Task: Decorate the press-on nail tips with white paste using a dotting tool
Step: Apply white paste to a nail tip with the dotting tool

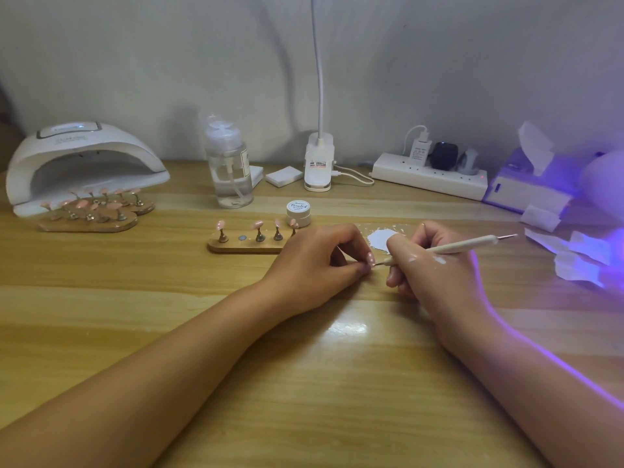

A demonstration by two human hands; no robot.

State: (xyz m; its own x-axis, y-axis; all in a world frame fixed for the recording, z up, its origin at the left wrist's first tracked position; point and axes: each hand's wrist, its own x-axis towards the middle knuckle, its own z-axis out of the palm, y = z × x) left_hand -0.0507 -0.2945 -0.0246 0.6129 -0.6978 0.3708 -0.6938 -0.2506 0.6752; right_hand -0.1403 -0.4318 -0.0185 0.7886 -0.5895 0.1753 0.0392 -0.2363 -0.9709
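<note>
Inspector: Location of nail tip [370, 259]?

Technician: Pinched in left hand [314, 265], low over table [304, 383], centre of view. Grip clamped on it, fingers curled. Pink face with white dots turned toward right hand [429, 275].

Inspector: Dotting tool [452, 247]?

Technician: Held pen-style in right hand, grip clamped round lower shaft. Near point at edge of nail tip; touching or just short, cannot tell. Far point aimed right. White smears on back of right hand.

Inspector: White paste [381, 239]?

Technician: Spread as patch on table, just behind both hands. Lidded jar [298, 212] behind that, beside wooden stand [246, 246] carrying four pink tips on pegs. Second stand [87, 222] with more tips at far left, in front of nail lamp [84, 160].
</note>
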